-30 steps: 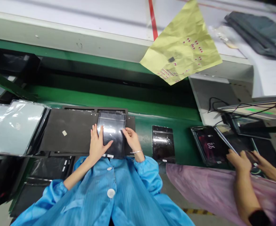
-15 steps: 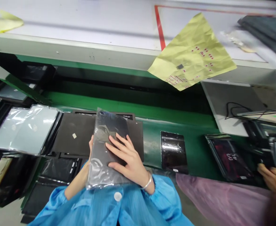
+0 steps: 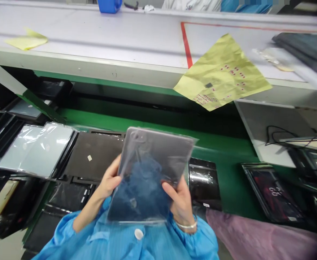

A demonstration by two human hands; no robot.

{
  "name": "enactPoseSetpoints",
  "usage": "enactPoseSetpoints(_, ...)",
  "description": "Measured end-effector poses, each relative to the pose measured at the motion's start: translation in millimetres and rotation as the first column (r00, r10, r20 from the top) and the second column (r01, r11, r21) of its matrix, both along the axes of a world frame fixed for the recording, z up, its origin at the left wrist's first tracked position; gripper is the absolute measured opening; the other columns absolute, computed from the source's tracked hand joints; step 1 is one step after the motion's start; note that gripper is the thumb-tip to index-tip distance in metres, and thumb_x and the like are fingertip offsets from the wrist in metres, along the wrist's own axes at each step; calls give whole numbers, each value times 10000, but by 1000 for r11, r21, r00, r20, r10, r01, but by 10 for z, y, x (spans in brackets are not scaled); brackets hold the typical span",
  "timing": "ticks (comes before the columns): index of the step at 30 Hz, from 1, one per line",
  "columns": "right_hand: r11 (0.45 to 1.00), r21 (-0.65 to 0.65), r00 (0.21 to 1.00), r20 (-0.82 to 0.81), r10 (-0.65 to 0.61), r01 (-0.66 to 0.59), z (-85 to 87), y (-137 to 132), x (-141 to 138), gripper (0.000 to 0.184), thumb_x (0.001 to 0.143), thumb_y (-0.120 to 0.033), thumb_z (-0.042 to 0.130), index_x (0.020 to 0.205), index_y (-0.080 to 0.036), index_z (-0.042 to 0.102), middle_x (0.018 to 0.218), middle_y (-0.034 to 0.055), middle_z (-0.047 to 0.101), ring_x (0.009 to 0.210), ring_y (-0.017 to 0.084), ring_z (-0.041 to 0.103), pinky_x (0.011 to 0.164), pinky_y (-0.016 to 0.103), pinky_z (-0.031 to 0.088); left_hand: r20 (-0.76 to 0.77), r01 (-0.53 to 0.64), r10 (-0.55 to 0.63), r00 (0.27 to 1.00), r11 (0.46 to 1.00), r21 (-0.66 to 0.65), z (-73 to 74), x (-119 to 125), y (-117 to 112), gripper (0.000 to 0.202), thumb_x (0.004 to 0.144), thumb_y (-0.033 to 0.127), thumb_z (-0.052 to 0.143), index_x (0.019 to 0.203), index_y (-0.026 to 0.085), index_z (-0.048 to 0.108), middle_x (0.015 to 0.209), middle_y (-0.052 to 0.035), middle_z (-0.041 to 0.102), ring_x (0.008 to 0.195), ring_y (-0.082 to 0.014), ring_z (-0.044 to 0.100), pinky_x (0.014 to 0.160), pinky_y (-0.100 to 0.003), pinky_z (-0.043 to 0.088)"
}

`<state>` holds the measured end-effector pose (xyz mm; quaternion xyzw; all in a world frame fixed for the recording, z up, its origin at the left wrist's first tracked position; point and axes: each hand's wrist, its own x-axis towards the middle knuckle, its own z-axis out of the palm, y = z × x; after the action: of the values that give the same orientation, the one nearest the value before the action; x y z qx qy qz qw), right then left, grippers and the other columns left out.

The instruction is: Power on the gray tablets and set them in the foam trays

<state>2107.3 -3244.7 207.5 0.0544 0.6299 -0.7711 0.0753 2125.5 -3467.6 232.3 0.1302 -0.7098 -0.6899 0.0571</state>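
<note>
The left hand point(image 3: 109, 179) and right hand point(image 3: 180, 204) pinch the side edges of a plastic-sleeved dark tablet point(image 3: 147, 173), held up over the blue smock point(image 3: 126, 242). Its long axis leans toward 1 o'clock, camera corner toward 11. A film-wrapped black tablet point(image 3: 204, 184) lies at 3 o'clock.

The single head-worn camera is looking forward and down from just above the blue smock point(image 3: 137, 242), facing the white worktop point(image 3: 93, 39) close ahead.

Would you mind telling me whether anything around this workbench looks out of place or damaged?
The crumpled yellow sheet with red dots looks odd: it lies skewed on the white bench, one corner hanging over the edge. The plastic-sleeved tablet between the left hand and right hand shows no obvious damage.
</note>
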Motion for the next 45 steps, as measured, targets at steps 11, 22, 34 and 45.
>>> enactPoseSetpoints(11,966,-1,965,-20,-260,260,115,163,252,436,704,-391,889,1084,-221,759,925,59,830,785,249,756,739,358,587,-223,41,-97,970,969,-244,422,100,218,782,978,347,685,1658,316,301,1033,-26,821,663,-151,717,608,-243,605)
enactPoseSetpoints(22,980,-24,980,0,-198,198,14,274,390,374,767,-366,853,1099,-215,772,953,78,832,813,274,778,737,371,607,-399,78,-369,839,808,-584,507,158,127,523,1037,129,523,1506,353,575,1317,-47,755,1038,-141,763,857,-194,616)
enactPoseSetpoints(34,991,21,975,-186,-125,131,2,330,383,239,877,-324,769,1104,-248,764,850,40,816,677,231,769,613,324,628,-457,85,-412,788,809,-582,538,119,127,550,1035,85,497,1524,330,559,1324,-44,751,1140,-138,742,966,-202,596)
enactPoseSetpoints(45,993,102,906,-424,-14,63,112,234,201,124,885,-251,816,997,-303,823,829,2,842,681,199,806,623,255,674,-415,47,-26,909,998,40,227,-51,149,605,910,254,774,1479,355,593,960,-15,822,715,-141,739,707,-234,613)
